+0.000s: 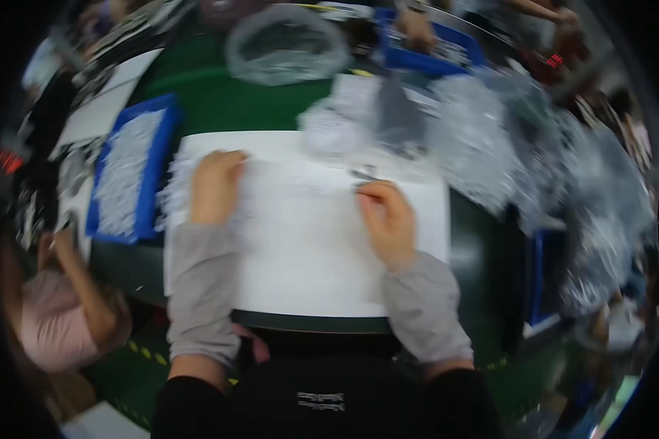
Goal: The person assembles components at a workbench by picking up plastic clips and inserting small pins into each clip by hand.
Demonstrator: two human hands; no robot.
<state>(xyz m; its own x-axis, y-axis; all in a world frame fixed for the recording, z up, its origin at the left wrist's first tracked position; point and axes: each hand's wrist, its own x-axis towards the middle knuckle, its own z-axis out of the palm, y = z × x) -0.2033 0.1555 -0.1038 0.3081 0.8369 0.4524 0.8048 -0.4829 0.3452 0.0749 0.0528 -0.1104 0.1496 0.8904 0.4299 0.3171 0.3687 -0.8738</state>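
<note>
A large white sheet lies in front of me on the green tabletop. Over its left part is my left hand, fingers curled in, beside a loose heap of small white pieces; whatever it holds is hidden. On the right, my right hand pinches thumb and forefinger together at a small dark metallic piece, blurred and too small to name. Grey sleeve covers wrap both my forearms.
Left of the sheet stands a blue bin of small white pieces. Beyond the sheet lie white bundles and a clear plastic bag. More bags pile up at right. Another person's hand reaches into a far blue bin.
</note>
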